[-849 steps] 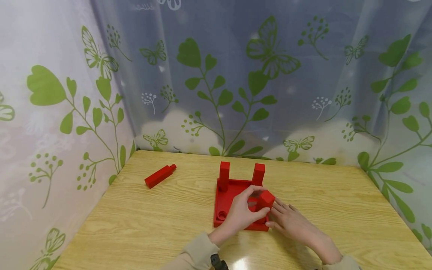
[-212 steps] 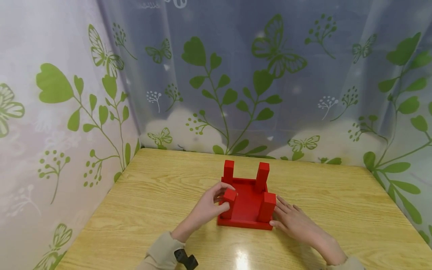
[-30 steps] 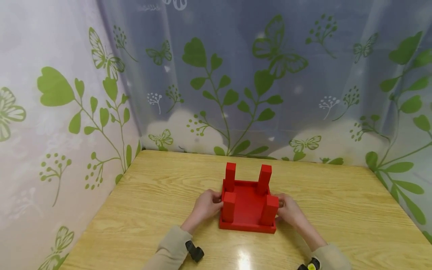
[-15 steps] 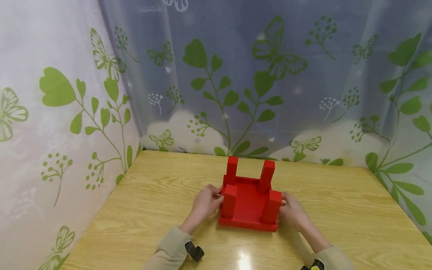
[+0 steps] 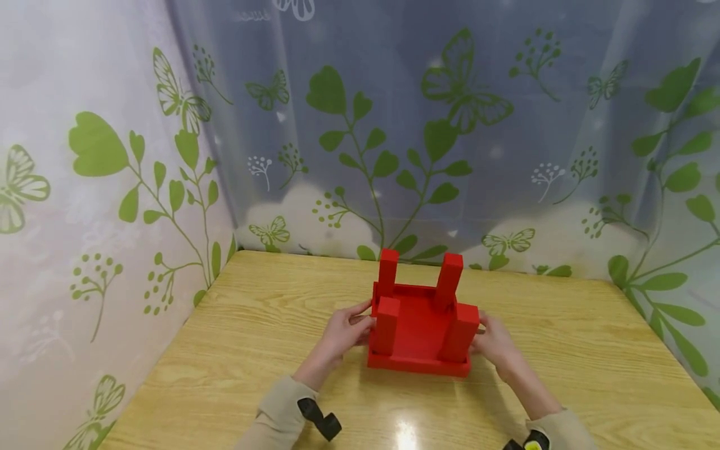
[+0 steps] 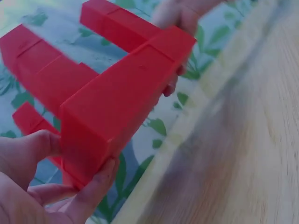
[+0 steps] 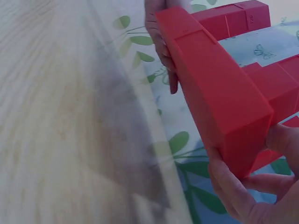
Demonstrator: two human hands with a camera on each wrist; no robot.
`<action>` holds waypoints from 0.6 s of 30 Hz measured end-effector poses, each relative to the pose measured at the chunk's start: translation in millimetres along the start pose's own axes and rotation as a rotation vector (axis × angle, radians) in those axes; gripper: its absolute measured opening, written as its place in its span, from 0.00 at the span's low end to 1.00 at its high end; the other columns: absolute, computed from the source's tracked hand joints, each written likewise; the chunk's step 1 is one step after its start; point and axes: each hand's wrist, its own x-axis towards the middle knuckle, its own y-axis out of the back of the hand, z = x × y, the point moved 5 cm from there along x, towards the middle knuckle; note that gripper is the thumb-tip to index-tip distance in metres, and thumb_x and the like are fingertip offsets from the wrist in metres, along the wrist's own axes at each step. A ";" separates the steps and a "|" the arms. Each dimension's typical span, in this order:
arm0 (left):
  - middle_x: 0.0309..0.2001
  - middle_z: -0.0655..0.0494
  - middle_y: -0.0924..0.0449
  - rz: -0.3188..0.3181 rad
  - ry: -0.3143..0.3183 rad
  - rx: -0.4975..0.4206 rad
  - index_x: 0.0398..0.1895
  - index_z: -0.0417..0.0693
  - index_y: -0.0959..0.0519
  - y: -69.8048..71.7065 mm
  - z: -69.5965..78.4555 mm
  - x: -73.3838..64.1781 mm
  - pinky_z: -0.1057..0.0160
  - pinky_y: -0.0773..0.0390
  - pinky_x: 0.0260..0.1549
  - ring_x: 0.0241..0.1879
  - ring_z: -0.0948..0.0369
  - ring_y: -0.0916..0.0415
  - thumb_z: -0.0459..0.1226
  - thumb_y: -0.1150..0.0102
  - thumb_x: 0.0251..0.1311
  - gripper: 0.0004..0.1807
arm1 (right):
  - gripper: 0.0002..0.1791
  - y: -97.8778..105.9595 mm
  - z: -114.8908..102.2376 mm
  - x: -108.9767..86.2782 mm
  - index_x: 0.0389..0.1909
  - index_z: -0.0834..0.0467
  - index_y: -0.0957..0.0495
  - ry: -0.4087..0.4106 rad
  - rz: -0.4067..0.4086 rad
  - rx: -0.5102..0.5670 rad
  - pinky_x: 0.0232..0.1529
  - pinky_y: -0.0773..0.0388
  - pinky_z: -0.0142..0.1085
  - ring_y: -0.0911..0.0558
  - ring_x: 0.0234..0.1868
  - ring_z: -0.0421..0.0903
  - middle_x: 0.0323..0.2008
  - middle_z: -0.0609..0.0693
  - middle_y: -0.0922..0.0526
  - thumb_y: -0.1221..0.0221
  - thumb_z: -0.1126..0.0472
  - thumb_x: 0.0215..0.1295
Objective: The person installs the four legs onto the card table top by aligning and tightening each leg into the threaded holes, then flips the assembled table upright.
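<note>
A small red toy table (image 5: 419, 328) is upside down, its shallow top below and several square legs pointing up. My left hand (image 5: 340, 334) grips its left side, and my right hand (image 5: 497, 344) grips the right side. In the left wrist view, the left thumb and fingers (image 6: 96, 186) pinch the side wall of the red top (image 6: 121, 93). The right wrist view has the right fingers (image 7: 231, 189) curled under the edge in the same way. Both wrist views show the piece raised above the wooden surface, with a shadow below.
The wooden table (image 5: 270, 325) extends to both sides and in front. Behind it hangs a leaf-and-butterfly patterned curtain (image 5: 416, 137), with another patterned sheet (image 5: 84, 237) along the left. Dark straps circle both wrists.
One leg lay loose at left 28 seconds ago; later my left hand held the front-left leg. Over the last second, both hands have lifted the toy table, tilting it and shifting it slightly right.
</note>
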 end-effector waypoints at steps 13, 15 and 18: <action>0.43 0.50 0.15 -0.032 0.103 -0.171 0.76 0.37 0.37 11.1 5.9 2.1 0.61 0.15 0.44 0.32 0.63 0.16 0.32 0.48 0.72 0.30 | 0.24 3.4 -18.7 -4.9 0.70 0.73 0.34 0.138 -0.050 0.050 0.52 0.20 0.29 0.18 0.54 0.42 0.69 0.64 0.34 0.52 0.65 0.80; 0.41 0.53 0.16 -0.014 0.104 -0.176 0.75 0.36 0.36 14.2 7.3 3.1 0.64 0.15 0.41 0.30 0.63 0.17 0.32 0.48 0.71 0.29 | 0.25 1.9 -21.0 -5.6 0.71 0.72 0.36 0.194 -0.042 0.030 0.53 0.22 0.26 0.18 0.56 0.45 0.68 0.64 0.33 0.49 0.69 0.77; 0.41 0.54 0.15 -0.005 0.095 -0.189 0.74 0.35 0.35 17.7 11.6 3.2 0.65 0.16 0.39 0.29 0.64 0.17 0.32 0.47 0.72 0.29 | 0.31 -0.7 -23.1 -6.0 0.71 0.74 0.37 0.301 -0.025 0.017 0.53 0.22 0.25 0.20 0.58 0.44 0.68 0.64 0.35 0.44 0.80 0.67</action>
